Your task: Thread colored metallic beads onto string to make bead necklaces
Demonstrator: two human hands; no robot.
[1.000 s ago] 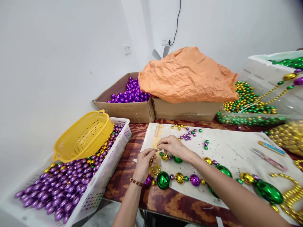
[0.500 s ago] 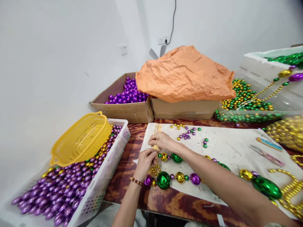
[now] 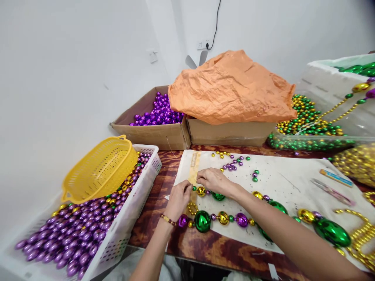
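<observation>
My left hand point(image 3: 179, 200), a beaded bracelet on its wrist, has thumb and forefinger pinched at the end of a strand of green, gold and purple beads point(image 3: 200, 191). Any cord between those fingertips is too fine to see. Just to the right and slightly higher, my right hand point(image 3: 215, 181) is closed in a pinch; what it grips is hidden. The strand runs beneath my right forearm. Nearer me lies a row with a large green ball point(image 3: 202, 221) and a purple ball point(image 3: 241, 220). A small gold bead loop point(image 3: 192, 208) rests beside my left hand.
A white crate point(image 3: 155, 156) of purple beads with a yellow basket point(image 3: 98, 169) stands left. Cardboard boxes point(image 3: 152, 134) and an orange sheet point(image 3: 231, 88) sit behind. On the white cloth point(image 3: 278, 175) lie loose beads, pliers point(image 3: 332, 192), a cutter point(image 3: 335, 178) and gold bead strings point(image 3: 361, 234).
My hands have moved apart: the right shifted slightly right and down, the left slightly left. Earlier they met at the strand's end. The view has tilted a little.
</observation>
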